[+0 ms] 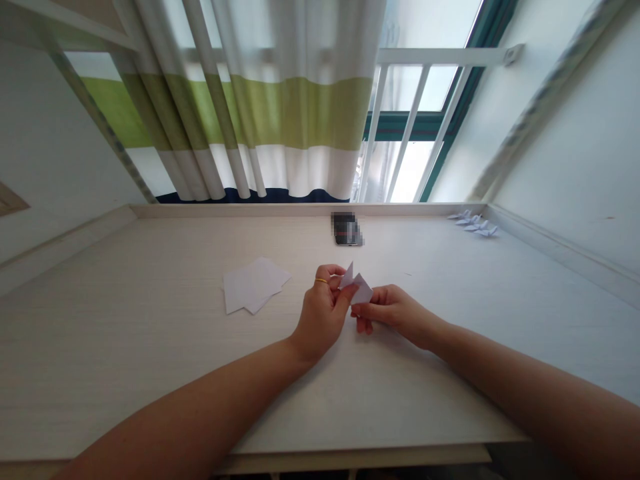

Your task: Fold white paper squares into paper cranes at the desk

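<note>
Between my two hands is a small piece of folded white paper [363,289], its pointed corners sticking up above the desk. My left hand [325,310], with a gold ring on one finger, pinches the paper from the left with the thumb across its front. From the right, my right hand [387,307] grips the paper's lower right edge between thumb and fingers. To the left of my hands, a few loose sheets of white paper [253,283] lie overlapping on the desk. Part of the folded paper is hidden behind my fingers.
A dark, pixelated object [346,230] lies near the back of the whitish desk [125,347]. Several small folded white paper pieces [474,223] sit in the back right corner. Behind the desk's raised back edge are a striped curtain [300,107] and a white railing [415,120].
</note>
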### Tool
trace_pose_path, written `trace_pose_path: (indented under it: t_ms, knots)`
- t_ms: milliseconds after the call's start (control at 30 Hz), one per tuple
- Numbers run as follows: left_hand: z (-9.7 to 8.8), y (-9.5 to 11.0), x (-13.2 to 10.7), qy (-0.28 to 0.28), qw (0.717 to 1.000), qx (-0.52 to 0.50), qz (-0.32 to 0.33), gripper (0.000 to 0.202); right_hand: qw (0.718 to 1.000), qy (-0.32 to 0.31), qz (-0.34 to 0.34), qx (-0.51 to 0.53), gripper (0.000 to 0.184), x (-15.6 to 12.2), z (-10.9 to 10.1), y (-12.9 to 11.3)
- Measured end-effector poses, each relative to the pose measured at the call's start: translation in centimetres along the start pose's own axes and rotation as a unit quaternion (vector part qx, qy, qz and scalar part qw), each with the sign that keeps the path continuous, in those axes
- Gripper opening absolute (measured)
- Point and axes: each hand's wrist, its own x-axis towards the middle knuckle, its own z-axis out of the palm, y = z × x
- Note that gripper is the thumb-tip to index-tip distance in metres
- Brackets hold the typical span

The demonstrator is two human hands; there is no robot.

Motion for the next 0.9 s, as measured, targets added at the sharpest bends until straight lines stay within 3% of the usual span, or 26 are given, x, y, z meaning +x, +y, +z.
trace_pose_path:
  t_ms: [300,600,900]
  knots:
    - [-0.16,0.86,0.54,-0.045,0.982,-0.181,-0.039,0.032,1.000,0.002,-0.005,0.010,0.017,-0.14,0.08,-0.04]
    - [-0.25,0.81,0.49,-0.043,0.973,-0.209,-0.087,0.033,0.999,-0.012,0.000,0.030,0.012,-0.10,-0.06,0.17]
    - [-0.79,1.00,1.01,-0.035,0.978,-0.175,-0.105,0.031,0.999,-0.014,0.009,0.039,0.011,-0.33,-0.05,0.08]
